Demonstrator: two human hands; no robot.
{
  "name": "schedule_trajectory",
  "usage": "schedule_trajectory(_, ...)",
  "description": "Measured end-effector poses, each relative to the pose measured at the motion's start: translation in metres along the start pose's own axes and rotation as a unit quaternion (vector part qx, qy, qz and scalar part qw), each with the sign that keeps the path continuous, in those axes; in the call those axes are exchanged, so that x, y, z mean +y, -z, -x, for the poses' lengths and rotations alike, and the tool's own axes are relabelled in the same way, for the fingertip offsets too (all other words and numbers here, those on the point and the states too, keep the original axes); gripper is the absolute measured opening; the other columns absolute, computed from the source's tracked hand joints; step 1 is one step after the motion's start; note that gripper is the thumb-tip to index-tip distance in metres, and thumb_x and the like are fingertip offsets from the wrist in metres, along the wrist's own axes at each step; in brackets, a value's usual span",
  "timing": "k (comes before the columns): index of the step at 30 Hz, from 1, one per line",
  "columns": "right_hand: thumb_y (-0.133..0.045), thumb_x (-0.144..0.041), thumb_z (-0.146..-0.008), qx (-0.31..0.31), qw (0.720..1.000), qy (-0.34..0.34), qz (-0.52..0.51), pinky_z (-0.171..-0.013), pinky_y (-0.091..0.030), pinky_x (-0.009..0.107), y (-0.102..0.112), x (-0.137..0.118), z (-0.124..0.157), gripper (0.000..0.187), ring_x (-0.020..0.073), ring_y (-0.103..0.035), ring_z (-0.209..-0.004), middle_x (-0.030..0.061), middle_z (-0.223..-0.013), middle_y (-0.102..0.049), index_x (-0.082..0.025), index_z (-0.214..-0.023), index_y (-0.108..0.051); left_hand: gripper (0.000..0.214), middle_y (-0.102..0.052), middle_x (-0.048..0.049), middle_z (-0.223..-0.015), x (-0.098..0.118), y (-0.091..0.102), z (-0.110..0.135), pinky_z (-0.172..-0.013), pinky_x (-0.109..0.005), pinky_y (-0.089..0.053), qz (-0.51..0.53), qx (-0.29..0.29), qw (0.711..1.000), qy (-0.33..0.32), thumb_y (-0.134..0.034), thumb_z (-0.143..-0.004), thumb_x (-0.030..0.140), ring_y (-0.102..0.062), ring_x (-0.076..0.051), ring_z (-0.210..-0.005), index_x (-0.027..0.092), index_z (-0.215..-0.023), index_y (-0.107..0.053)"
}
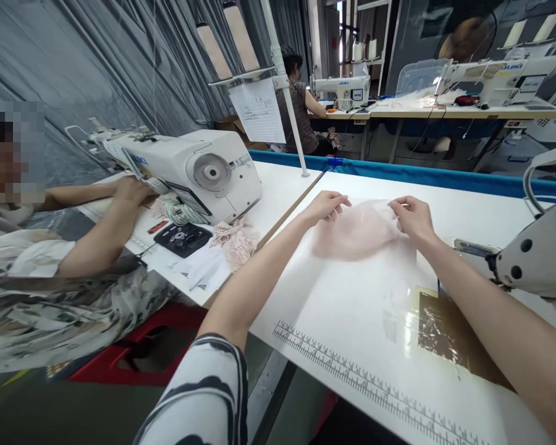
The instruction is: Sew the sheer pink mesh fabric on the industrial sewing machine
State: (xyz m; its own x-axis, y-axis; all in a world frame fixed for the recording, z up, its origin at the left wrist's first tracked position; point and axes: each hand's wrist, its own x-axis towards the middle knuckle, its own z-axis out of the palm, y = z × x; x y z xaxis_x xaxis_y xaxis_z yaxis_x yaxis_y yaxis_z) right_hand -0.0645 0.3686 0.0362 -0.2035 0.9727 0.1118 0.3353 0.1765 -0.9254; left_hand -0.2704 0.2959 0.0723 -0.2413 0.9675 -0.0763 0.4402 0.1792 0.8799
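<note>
A sheer, pale pink piece of fabric [359, 232] hangs between my two hands over the white table [333, 303]. Its lower part is blurred. My left hand [328, 207] pinches the upper left edge, fingers bent around it. At the upper right edge, my right hand [413, 216] grips the cloth between thumb and fingers. Close to my right forearm is the head of a white sewing machine [528, 259], cut off by the frame's right side. A brown taped plate [458, 334] lies on the table below that forearm.
To the left, a co-worker's hands [132, 188] are at another sewing machine [213, 173]. Beside it lie a black control box [181, 238] and pink lace [236, 238]. A thread stand pole [290, 111] rises behind. Printed ruler marks [352, 377] run along my table's front edge.
</note>
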Motion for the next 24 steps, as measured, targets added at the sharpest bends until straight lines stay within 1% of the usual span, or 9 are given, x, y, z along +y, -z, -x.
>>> schedule_trajectory(3,-0.061,-0.039,-0.096,0.002,0.998,0.003,0.07,-0.061,-0.052,0.027,-0.009,0.018,-0.012,0.024,0.0103,-0.058,-0.065,-0.0007,-0.083,-0.063,-0.015,-0.097,-0.063,0.03,-0.056,0.0018,-0.063,-0.019,-0.007,-0.014,-0.045,-0.019,-0.037,-0.048,0.025,0.999,0.001,-0.049,-0.099,0.032,-0.047,-0.006,-0.042,0.015,-0.092,-0.073)
schedule_trajectory(4,-0.061,-0.04,-0.096,0.005,0.996,0.008,0.092,-0.066,-0.053,0.029,-0.01,0.02,-0.013,0.026,0.0116,-0.06,-0.069,0.0002,-0.086,-0.064,-0.015,-0.098,-0.064,0.031,-0.057,0.0018,-0.063,-0.023,-0.008,-0.016,-0.048,-0.02,-0.039,-0.067,0.035,0.997,-0.002,-0.049,-0.099,0.033,-0.048,-0.006,-0.043,0.016,-0.093,-0.073)
schedule_trajectory(6,-0.062,-0.038,-0.094,0.009,0.991,0.021,0.135,-0.071,-0.052,0.033,-0.012,0.021,-0.013,0.022,0.0143,-0.061,-0.072,0.0008,-0.083,-0.065,-0.016,-0.096,-0.066,0.03,-0.059,0.001,-0.064,-0.028,-0.009,-0.018,-0.054,-0.022,-0.042,-0.111,0.059,0.992,-0.007,-0.051,-0.098,0.034,-0.051,-0.009,-0.048,0.017,-0.091,-0.074)
schedule_trajectory(8,-0.061,-0.033,-0.091,0.012,0.984,0.036,0.173,-0.072,-0.049,0.034,-0.011,0.019,-0.012,0.016,0.0175,-0.06,-0.073,0.0018,-0.078,-0.067,-0.019,-0.091,-0.069,0.025,-0.063,-0.0008,-0.067,-0.028,-0.01,-0.017,-0.063,-0.025,-0.045,-0.157,0.082,0.984,-0.009,-0.055,-0.094,0.033,-0.057,-0.013,-0.057,0.017,-0.09,-0.074)
schedule_trajectory(10,-0.058,-0.03,-0.088,0.016,0.976,0.051,0.21,-0.071,-0.045,0.035,-0.01,0.017,-0.009,0.015,0.0214,-0.061,-0.076,0.004,-0.079,-0.069,-0.021,-0.089,-0.07,0.019,-0.067,-0.0025,-0.073,-0.028,-0.01,-0.013,-0.071,-0.028,-0.046,-0.198,0.099,0.975,-0.009,-0.058,-0.091,0.029,-0.062,-0.017,-0.069,0.018,-0.096,-0.074)
schedule_trajectory(14,-0.053,-0.033,-0.088,0.016,0.959,0.069,0.273,-0.07,-0.041,0.036,-0.008,0.016,-0.003,0.021,0.0254,-0.062,-0.081,0.006,-0.088,-0.072,-0.025,-0.094,-0.071,0.029,-0.072,-0.0028,-0.085,-0.03,-0.01,-0.001,-0.079,-0.03,-0.047,-0.256,0.103,0.961,-0.015,-0.056,-0.09,0.024,-0.066,-0.021,-0.086,0.022,-0.117,-0.068)
schedule_trajectory(18,-0.05,-0.034,-0.09,0.011,0.943,0.079,0.324,-0.07,-0.041,0.037,-0.009,0.017,0.001,0.024,0.027,-0.063,-0.083,0.0063,-0.09,-0.073,-0.027,-0.095,-0.072,0.032,-0.072,-0.0042,-0.103,-0.032,-0.013,0.013,-0.086,-0.033,-0.046,-0.321,0.115,0.94,-0.03,-0.052,-0.093,0.024,-0.065,-0.025,-0.103,0.027,-0.122,-0.064)
schedule_trajectory(21,-0.047,-0.035,-0.092,0.007,0.932,0.084,0.354,-0.071,-0.041,0.037,-0.011,0.018,0.002,0.026,0.0276,-0.064,-0.085,0.0073,-0.093,-0.073,-0.027,-0.098,-0.072,0.034,-0.072,-0.0071,-0.109,-0.033,-0.018,0.019,-0.09,-0.038,-0.044,-0.37,0.129,0.919,-0.034,-0.049,-0.097,0.026,-0.064,-0.029,-0.108,0.028,-0.128,-0.061)
schedule_trajectory(24,-0.046,-0.034,-0.093,0.003,0.923,0.087,0.375,-0.071,-0.041,0.037,-0.012,0.018,0.003,0.027,0.0278,-0.065,-0.086,0.0076,-0.095,-0.073,-0.028,-0.101,-0.071,0.036,-0.071,-0.0112,-0.111,-0.033,-0.022,0.019,-0.089,-0.039,-0.044,-0.406,0.128,0.904,-0.034,-0.047,-0.098,0.025,-0.065,-0.031,-0.108,0.025,-0.132,-0.058)
